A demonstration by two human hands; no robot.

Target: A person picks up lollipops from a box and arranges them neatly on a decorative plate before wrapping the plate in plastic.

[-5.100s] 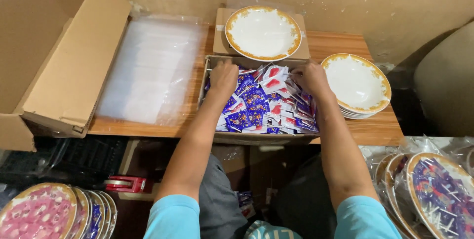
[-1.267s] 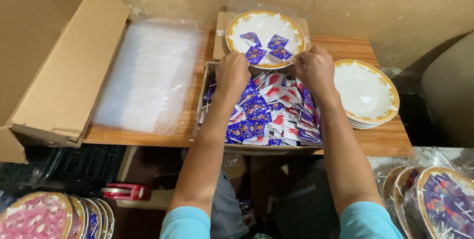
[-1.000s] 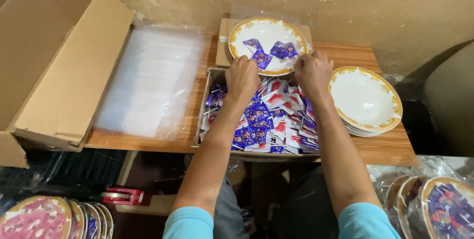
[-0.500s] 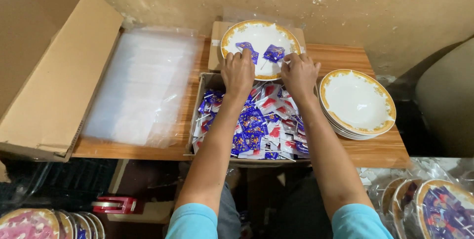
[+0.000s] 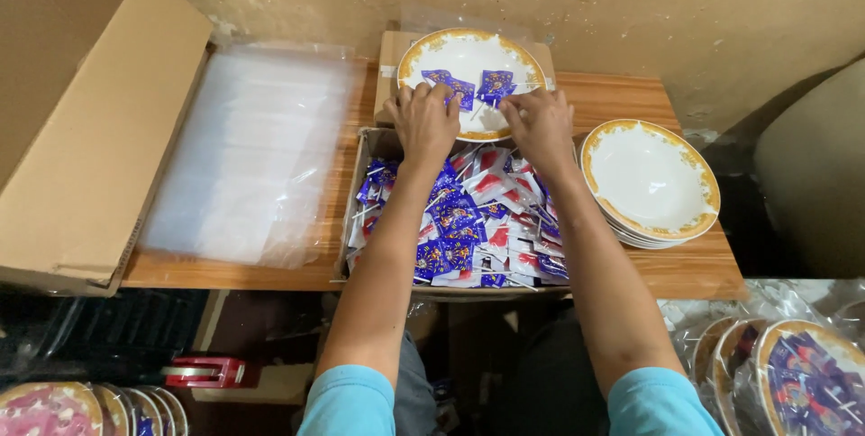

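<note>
I note both hands, left hand (image 5: pixel 423 121) and right hand (image 5: pixel 541 121), fingers spread flat on blue wrapped lollipops (image 5: pixel 464 89) in the plate (image 5: pixel 423 44), sticks pointing toward me.

plate (image 5: pixel 416 53) behind sachet box (image 5: pixel 353 211) | bags (image 5: pixel 248 157) left | plate stack (image 5: pixel 651 182) right

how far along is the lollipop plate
Early. A few blue wrapped lollipops already lie on the gold-rimmed plate. The left hand and right hand rest at them on its near edge. Most of the plate is bare, the box of lollipops full.
</note>
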